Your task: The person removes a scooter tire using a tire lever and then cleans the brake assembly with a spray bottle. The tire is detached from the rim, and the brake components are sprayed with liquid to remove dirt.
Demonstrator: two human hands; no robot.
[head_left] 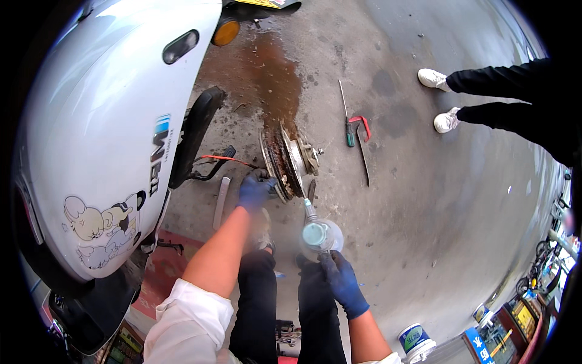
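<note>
A rusty metal wheel hub stands on edge on the concrete, its inside caked with brown rust. My left hand, in a blue glove and slightly blurred, has its fingers closed on the hub's near left rim. In my blue-gloved right hand is a clear plastic squirt bottle with a pale green cap. The bottle's narrow spout points at the hub's lower edge. An orange-red cable runs from the scooter side toward the hub.
A white scooter body fills the left. Brown wet rust stain spreads beyond the hub. A green-handled screwdriver and a red-handled tool lie right of it. Another person's white shoes stand farther right; a bucket sits lower right.
</note>
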